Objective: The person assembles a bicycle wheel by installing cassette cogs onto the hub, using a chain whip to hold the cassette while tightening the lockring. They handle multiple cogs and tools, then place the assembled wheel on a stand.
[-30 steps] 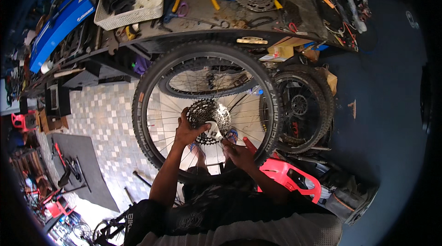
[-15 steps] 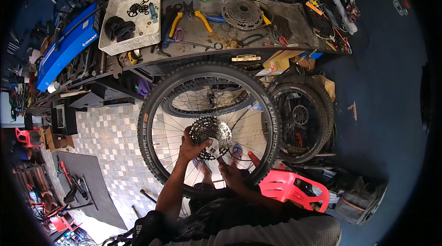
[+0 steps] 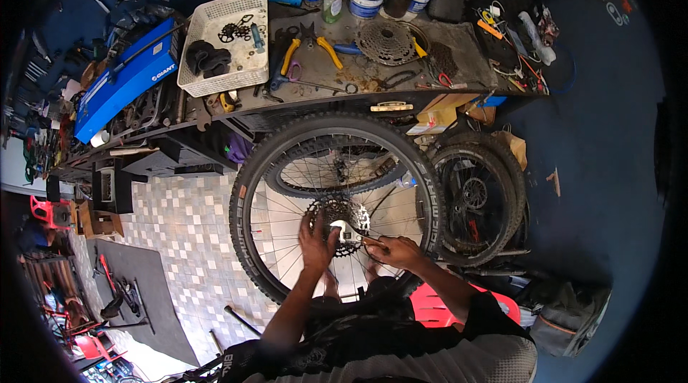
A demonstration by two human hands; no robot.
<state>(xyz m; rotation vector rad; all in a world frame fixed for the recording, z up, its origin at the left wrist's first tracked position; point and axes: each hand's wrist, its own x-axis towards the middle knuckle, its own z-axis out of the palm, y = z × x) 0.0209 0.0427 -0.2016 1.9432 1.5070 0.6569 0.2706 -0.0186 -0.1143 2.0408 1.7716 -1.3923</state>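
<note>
A mountain bike wheel [image 3: 244, 240] with a knobbly black tyre stands in front of me, its rear cassette [image 3: 331, 209] facing up. An adjustable wrench [image 3: 347, 232] has its silver head at the middle of the cassette, handle pointing right. My right hand [image 3: 396, 251] is closed round that handle. Over the cassette's left edge lies my left hand [image 3: 315, 245], fingers stretched out and thumb beside the wrench head. What the wrench jaws grip is too small to tell.
A workbench [image 3: 315, 100] beyond the wheel carries a white basket [image 3: 223, 85], yellow-handled cutters [image 3: 309, 45], a large loose cassette [image 3: 385, 42] and bottles. More wheels [image 3: 473, 193] lean at the right. A red plastic chair [image 3: 433, 308] stands close by my right arm.
My right hand has swung the wrench handle up and to the right, from pointing toward me to pointing sideways. The left hand's fingers have straightened. The whole view has shifted slightly.
</note>
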